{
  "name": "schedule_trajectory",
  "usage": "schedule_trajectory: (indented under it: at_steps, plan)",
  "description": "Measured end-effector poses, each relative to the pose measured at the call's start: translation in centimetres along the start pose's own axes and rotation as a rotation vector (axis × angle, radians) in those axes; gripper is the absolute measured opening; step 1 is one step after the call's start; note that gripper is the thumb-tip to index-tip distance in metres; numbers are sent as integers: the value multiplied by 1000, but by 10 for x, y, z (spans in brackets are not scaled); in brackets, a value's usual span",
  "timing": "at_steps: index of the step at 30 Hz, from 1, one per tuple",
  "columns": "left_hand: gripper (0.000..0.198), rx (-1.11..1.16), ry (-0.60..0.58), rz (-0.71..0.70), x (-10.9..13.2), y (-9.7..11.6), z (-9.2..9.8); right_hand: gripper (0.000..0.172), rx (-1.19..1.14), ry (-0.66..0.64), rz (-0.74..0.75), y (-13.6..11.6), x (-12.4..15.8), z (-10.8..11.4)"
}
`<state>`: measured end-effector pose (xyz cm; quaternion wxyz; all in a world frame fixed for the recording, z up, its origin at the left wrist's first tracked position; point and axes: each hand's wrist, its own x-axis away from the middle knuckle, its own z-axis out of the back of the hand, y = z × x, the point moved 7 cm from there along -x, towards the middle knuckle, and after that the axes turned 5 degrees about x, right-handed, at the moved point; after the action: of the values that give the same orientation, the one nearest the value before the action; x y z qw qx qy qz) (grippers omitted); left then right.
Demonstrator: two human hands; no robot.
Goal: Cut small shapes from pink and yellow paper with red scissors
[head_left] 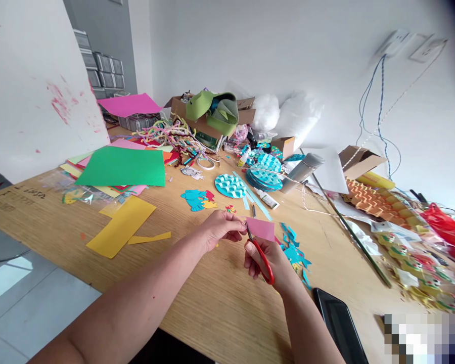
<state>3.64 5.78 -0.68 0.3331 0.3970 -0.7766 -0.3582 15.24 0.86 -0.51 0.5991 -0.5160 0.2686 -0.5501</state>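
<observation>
A small pink paper rectangle (261, 229) is held up above the tabletop, crossed by scissor blades at its left end. My left hand (224, 226) is closed in a pinch on that left end. In my right hand (275, 263) are red-handled scissors (266, 265), the blades pointing up and left at the paper. Just beyond the hands lie blue fish-shaped cutouts (193, 198), with small red and yellow ones beside them. Blue paper scraps (292, 247) lie right of the paper, partly behind my right hand.
Yellow paper (122, 227) and a green sheet (125, 167) lie left. Beyond are folded blue paper discs (230, 186), glue (267, 198) and a grey cylindrical bottle (303, 172). A long green stick (349, 227) and a black phone (340, 323) lie right. Boxes and craft materials line the wall.
</observation>
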Motion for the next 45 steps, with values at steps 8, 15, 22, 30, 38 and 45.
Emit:
schedule_trajectory:
  at_steps: [8, 15, 22, 30, 38, 45]
  plan:
    - [16, -57, 7, -15, 0, 0, 1, 43, -18, -21, 39, -8, 2, -4]
    - [16, -96, 4, 21, 2, 1, 2, 37, 20, -23, 29, -5, 3, -1]
    - [18, -84, -2, 32, 4, 2, 1, 34, 37, -17, 40, -9, 5, -1]
    - [21, -133, 68, -68, 6, 9, -1, 42, -4, 56, 33, -7, 3, 1]
    - [19, -52, 135, -137, 4, 5, -2, 47, -13, 86, 73, -5, 1, -2]
    - [19, -32, 150, -130, 5, 3, -3, 49, -18, 93, 79, -5, 0, -2]
